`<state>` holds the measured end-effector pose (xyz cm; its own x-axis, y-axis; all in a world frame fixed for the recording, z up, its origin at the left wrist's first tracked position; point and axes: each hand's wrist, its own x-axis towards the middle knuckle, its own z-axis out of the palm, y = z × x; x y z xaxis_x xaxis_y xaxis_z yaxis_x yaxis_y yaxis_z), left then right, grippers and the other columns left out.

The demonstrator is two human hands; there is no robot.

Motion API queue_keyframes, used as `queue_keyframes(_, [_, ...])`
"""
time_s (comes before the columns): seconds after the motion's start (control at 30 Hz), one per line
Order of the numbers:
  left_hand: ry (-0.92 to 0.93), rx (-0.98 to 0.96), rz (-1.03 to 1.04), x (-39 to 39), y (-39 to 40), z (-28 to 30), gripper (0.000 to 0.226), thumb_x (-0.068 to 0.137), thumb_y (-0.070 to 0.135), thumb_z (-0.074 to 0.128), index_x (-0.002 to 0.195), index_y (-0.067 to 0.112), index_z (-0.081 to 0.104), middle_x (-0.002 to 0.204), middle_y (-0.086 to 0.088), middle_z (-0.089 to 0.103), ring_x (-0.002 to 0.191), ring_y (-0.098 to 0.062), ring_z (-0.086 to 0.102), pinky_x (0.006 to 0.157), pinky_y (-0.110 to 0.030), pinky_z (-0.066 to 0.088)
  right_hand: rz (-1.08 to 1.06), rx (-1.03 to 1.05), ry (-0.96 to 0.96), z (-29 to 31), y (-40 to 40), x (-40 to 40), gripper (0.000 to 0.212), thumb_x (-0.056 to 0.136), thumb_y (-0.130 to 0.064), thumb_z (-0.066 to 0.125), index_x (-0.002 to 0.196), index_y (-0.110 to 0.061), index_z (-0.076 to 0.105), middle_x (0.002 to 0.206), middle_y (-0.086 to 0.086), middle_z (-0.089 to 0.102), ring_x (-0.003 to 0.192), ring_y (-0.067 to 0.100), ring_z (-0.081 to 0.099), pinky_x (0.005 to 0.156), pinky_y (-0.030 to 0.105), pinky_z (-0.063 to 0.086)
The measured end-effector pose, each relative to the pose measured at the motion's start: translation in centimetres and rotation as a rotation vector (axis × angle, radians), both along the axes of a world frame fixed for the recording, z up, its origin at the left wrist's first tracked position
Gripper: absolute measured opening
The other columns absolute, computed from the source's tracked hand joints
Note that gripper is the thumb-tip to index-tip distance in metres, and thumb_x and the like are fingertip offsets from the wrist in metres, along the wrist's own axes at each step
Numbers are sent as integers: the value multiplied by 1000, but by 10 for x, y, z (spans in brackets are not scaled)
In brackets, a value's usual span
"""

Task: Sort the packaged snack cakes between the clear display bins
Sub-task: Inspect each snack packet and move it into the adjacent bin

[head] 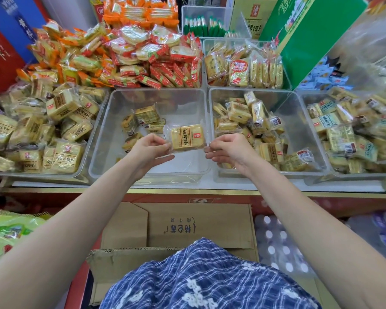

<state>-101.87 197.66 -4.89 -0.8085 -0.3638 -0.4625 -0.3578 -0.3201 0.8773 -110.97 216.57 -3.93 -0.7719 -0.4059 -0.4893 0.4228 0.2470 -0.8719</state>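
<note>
- I hold one snack cake [187, 137] above the middle bin [103, 139], my left hand [151, 147] pinching its 9 o'clock edge, my right hand [226, 149] its 3 o'clock edge.
- A few packets [143, 121] lie in that bin toward 11 o'clock of the held cake.
- The left bin [83, 161] sits at 9 o'clock, the right bin [308, 134] at 3 o'clock, each holding packets.
- A heap of wrapped snacks [129, 54] lies behind at 12 o'clock.
- A cardboard box [198, 224] sits before the bins at 6 o'clock.
</note>
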Motion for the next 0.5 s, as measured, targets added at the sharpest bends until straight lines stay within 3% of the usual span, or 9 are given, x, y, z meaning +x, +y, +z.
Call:
queue_keyframes(0.17, [39, -123, -44, -7, 2, 1, 22, 93, -7, 49, 78, 9, 44, 88, -11, 62, 79, -20, 63, 63, -24, 58, -12, -111, 36, 6, 2, -5, 16, 90, -6, 61, 103, 4, 61, 81, 13, 69, 67, 17, 69, 66, 21, 58])
queue_keyframes(0.27, [26, -284, -161, -15, 11, 4, 19, 93, -5, 51, 80, 9, 46, 84, -11, 59, 71, -18, 63, 56, -19, 56, -8, -36, 126, 8, 10, -9, 3, 84, -2, 67, 86, -2, 64, 78, 10, 67, 66, 14, 67, 65, 21, 57])
queue_keyframes(0.4, [5, -345, -283, -28, 30, 3, 17, 96, 3, 51, 81, 11, 45, 77, -12, 60, 52, -9, 65, 52, -19, 54, -139, 62, 262, 21, 36, -29, 7, 88, 0, 61, 84, -5, 59, 76, 8, 68, 62, 11, 66, 58, 21, 56])
queue_keyframes(0.5, [-5, -349, -320, -39, 42, 0, 13, 97, 3, 48, 86, 10, 48, 83, -11, 62, 61, -10, 66, 57, -19, 55, -92, 258, 482, 32, 64, -44, 5, 89, -3, 62, 86, -7, 61, 76, 6, 67, 60, 8, 64, 57, 17, 54])
